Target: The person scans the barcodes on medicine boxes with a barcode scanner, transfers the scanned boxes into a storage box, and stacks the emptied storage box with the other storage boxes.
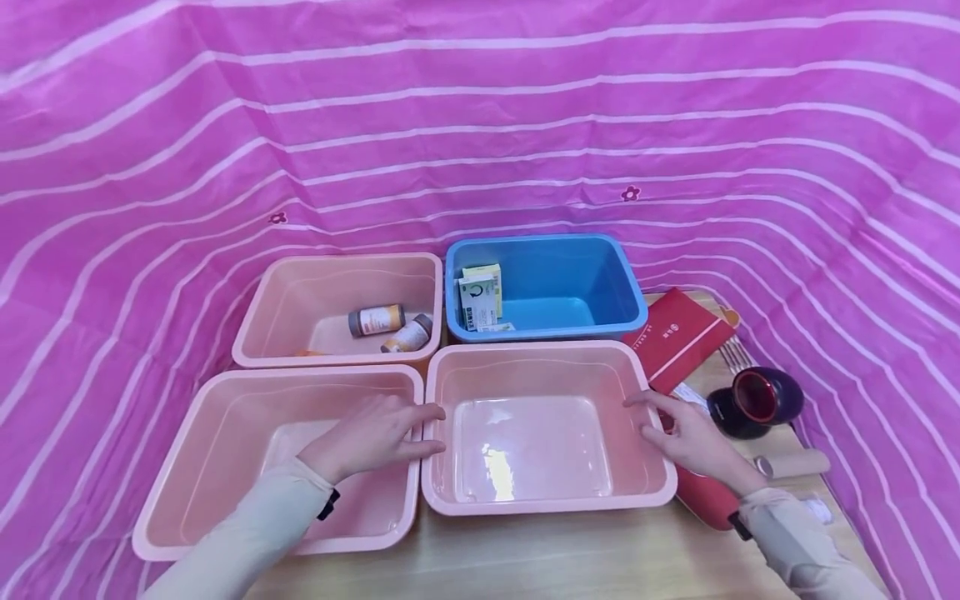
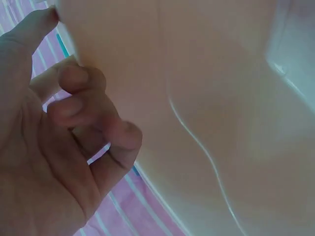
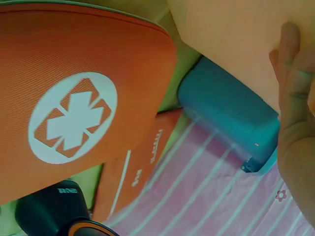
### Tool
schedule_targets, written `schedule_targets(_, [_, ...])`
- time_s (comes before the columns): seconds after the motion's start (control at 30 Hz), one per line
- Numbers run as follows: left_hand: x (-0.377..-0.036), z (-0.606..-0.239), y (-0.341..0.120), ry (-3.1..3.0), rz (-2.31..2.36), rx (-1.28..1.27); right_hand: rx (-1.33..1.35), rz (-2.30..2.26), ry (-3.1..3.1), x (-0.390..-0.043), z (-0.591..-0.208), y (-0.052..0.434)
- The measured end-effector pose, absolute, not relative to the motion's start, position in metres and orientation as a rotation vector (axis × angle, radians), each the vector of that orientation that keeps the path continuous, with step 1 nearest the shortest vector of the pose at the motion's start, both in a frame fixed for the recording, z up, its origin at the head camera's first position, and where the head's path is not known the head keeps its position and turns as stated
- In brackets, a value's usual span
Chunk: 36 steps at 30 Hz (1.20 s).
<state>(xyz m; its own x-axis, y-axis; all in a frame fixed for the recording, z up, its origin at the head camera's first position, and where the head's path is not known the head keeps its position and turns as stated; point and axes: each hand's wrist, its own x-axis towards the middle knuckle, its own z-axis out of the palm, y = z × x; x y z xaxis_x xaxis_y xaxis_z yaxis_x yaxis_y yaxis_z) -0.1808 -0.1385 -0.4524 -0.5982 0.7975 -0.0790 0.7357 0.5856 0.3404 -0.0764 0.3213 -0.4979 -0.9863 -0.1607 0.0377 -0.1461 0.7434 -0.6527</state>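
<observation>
The front right pink bin [image 1: 536, 433] stands between both hands, with only its bare floor and walls showing inside. At its left rim my left hand [image 1: 367, 437] grips the edge, the forearm reaching across the front left pink bin [image 1: 225, 467]. In the left wrist view, that hand's fingers [image 2: 129, 135] curl beside the pink wall. My right hand [image 1: 693, 437] holds the opposite rim, fingers bent over the edge. Below that wrist lies a red pouch [image 1: 708, 500], whose white cross emblem shows in the right wrist view.
Two bottles, one a dark-capped bottle [image 1: 377, 320], lie in the back left pink bin [image 1: 273, 300]. The blue bin [image 1: 562, 312] holds small boxes [image 1: 480, 300]. At right are a red folder [image 1: 678, 337], a fork [image 1: 735, 354], a black-and-red rounded object [image 1: 780, 396] and a pale cylinder [image 1: 795, 463].
</observation>
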Motion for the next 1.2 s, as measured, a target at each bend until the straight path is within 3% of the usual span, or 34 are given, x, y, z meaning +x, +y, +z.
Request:
schedule_targets(0.23, [-0.18, -0.444, -0.131, 2.666, 0.344, 1.339, -0.236, -1.107, 3.071, -0.061, -0.485, 0.326])
schedule_targets(0.67, [-0.156, -0.378, -0.156, 2.684, 0.87, 1.439, -0.438, -1.367, 3.031, -0.029, -0.382, 0.315])
schedule_targets(0.9, [-0.145, -0.331, -0.206, 2.825, 0.934, 1.659, -0.648, -1.475, 2.918, -0.029, -0.338, 0.28])
schedule_targets(1.03, [-0.138, -0.311, -0.246, 2.835, 0.879, 1.545, -0.785, -1.56, 2.804, -0.04, -0.333, 0.249])
schedule_targets(1.2, [-0.133, -0.304, -0.296, 2.877, 0.87, 1.414, -0.747, -1.585, 2.688, -0.056, -0.331, 0.203])
